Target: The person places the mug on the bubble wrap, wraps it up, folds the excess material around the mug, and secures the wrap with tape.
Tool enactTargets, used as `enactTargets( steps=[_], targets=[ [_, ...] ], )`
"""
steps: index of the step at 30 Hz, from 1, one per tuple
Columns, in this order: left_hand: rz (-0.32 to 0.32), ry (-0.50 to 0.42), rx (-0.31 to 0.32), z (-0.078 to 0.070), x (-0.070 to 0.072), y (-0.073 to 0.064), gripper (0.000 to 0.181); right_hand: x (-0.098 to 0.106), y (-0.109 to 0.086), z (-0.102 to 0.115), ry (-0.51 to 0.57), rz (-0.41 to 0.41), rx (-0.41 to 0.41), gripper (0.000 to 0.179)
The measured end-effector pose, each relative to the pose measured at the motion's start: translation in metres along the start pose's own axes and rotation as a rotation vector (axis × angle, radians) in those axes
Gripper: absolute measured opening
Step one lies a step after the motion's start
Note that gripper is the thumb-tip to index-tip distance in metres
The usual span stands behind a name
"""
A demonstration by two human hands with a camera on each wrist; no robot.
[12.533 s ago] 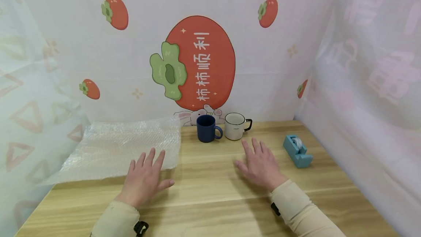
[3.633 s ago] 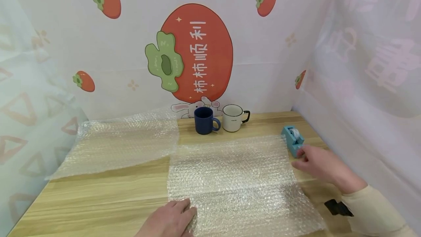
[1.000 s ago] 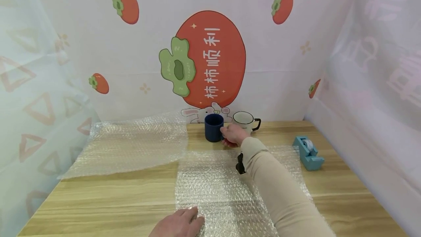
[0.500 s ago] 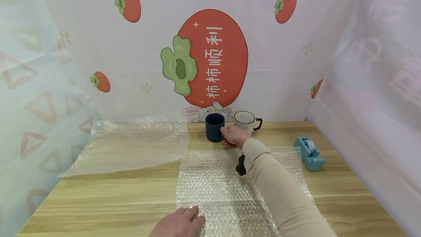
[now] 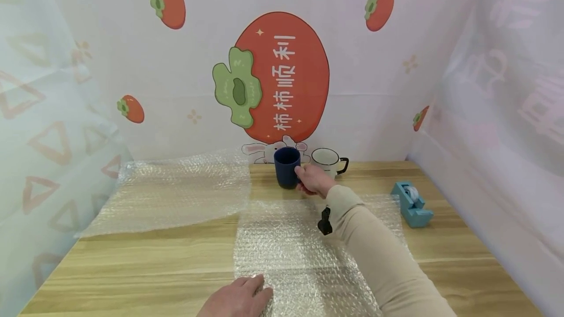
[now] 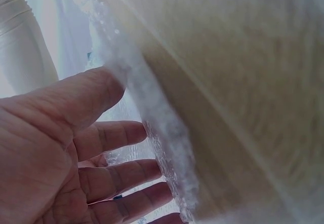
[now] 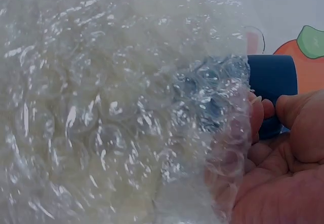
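At the back of the table my right hand (image 5: pixel 307 180) grips the dark blue mug (image 5: pixel 287 167) by its handle side. The right wrist view shows the fingers (image 7: pixel 283 133) curled by the blue mug (image 7: pixel 272 79), partly behind the bubble wrap (image 7: pixel 111 112). The mug stands just beyond the far edge of a bubble wrap sheet (image 5: pixel 291 248) spread in the middle. My left hand (image 5: pixel 240 296) lies flat on that sheet's near left corner. In the left wrist view its fingers (image 6: pixel 116 168) are straight against the bubble wrap's edge (image 6: pixel 162 143).
A white mug (image 5: pixel 326 161) with a black handle stands right of the blue one. A second bubble wrap sheet (image 5: pixel 176 190) covers the table's back left. A light blue tape dispenser (image 5: pixel 411 204) sits at the right, near the curtain wall. Bare wooden tabletop (image 5: pixel 145 263) shows at the front left.
Since 3.6 s ago my right hand went from beside the tape dispenser to the blue mug and took hold of it. Over the last second both hands and the mug barely moved.
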State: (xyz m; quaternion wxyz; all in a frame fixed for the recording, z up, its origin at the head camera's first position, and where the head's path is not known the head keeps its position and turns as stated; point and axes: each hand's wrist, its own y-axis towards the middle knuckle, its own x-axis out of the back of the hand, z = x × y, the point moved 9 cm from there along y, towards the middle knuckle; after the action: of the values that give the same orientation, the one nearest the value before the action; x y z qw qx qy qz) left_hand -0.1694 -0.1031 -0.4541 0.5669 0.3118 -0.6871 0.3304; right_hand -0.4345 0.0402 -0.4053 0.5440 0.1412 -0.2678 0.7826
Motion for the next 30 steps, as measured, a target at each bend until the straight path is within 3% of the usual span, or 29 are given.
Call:
enactTargets(
  steps=[6,11,23,30],
  targets=[
    [-0.032,0.030,-0.012,-0.003,0.003,-0.001,0.080,0.006,-0.012,0.012,0.004,0.006,0.071,0.044],
    [-0.068,0.065,-0.018,-0.005,0.005,-0.003,0.080,0.012,-0.028,0.021,0.008,0.006,0.074,0.043],
    [0.006,-0.005,0.007,-0.001,0.004,-0.001,0.084,0.023,-0.074,0.037,-0.003,0.023,0.151,0.039],
    [0.004,-0.002,0.011,-0.001,0.004,-0.001,0.083,0.027,-0.097,0.038,-0.010,0.026,0.196,0.039]
  ],
)
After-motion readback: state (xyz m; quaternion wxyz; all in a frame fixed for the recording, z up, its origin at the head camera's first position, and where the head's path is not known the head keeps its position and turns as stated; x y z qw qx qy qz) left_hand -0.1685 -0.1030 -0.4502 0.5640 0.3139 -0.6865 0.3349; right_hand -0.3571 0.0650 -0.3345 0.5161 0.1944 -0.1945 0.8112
